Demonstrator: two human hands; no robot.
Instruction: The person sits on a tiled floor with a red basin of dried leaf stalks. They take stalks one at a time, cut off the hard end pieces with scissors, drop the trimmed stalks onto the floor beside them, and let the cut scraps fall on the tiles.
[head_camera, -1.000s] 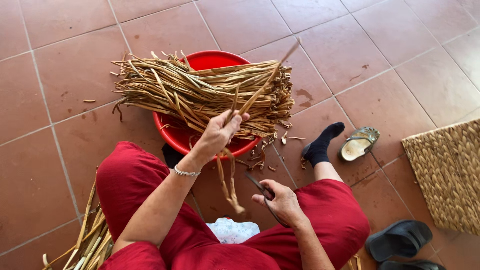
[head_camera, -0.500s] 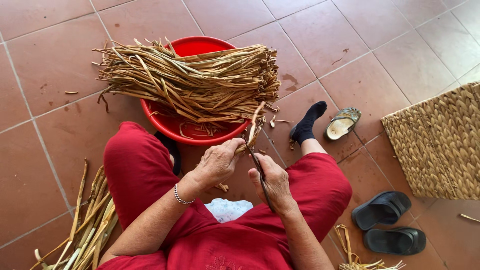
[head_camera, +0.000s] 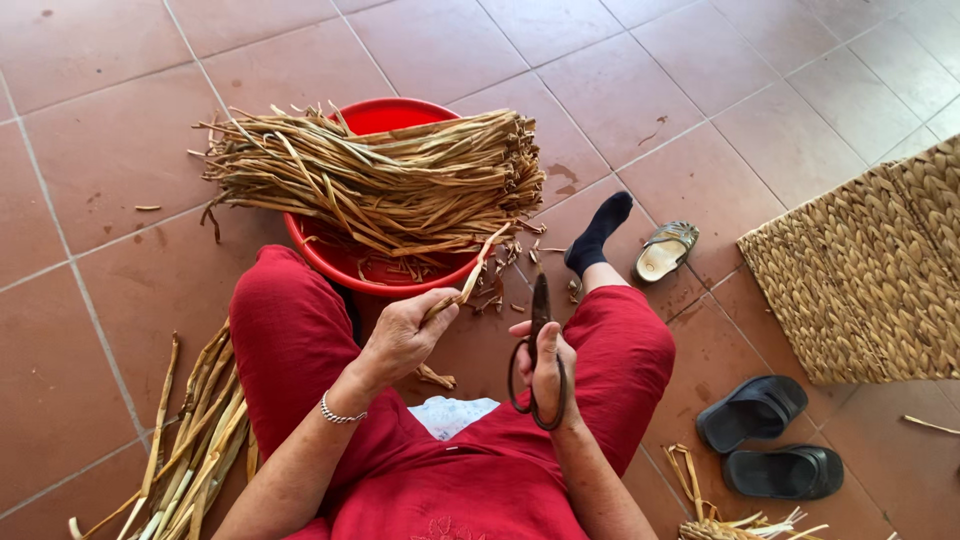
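I sit on a tiled floor in red clothes. My left hand (head_camera: 405, 335) pinches a dried plant stalk (head_camera: 470, 277) that rises toward the heap. Beside it, my right hand (head_camera: 545, 362) grips dark scissors (head_camera: 538, 345), blades pointing up and away from me. In front of my knees a red basin (head_camera: 385, 265) carries a thick bundle of dried stalks (head_camera: 380, 185) laid across its rim. Short cut scraps (head_camera: 515, 262) lie on the floor by the basin.
More dried stalks (head_camera: 190, 440) lie on the floor at my left. A woven mat (head_camera: 865, 275) sits at the right. A pair of black sandals (head_camera: 770, 440) and a light slipper (head_camera: 665, 252) are near my socked foot (head_camera: 598, 232). Another stalk bunch (head_camera: 725, 515) lies bottom right.
My left hand has come down from the bundle with one stalk and now holds it beside the scissors. The right hand rose to knee height, then shifted right with the blades upright.
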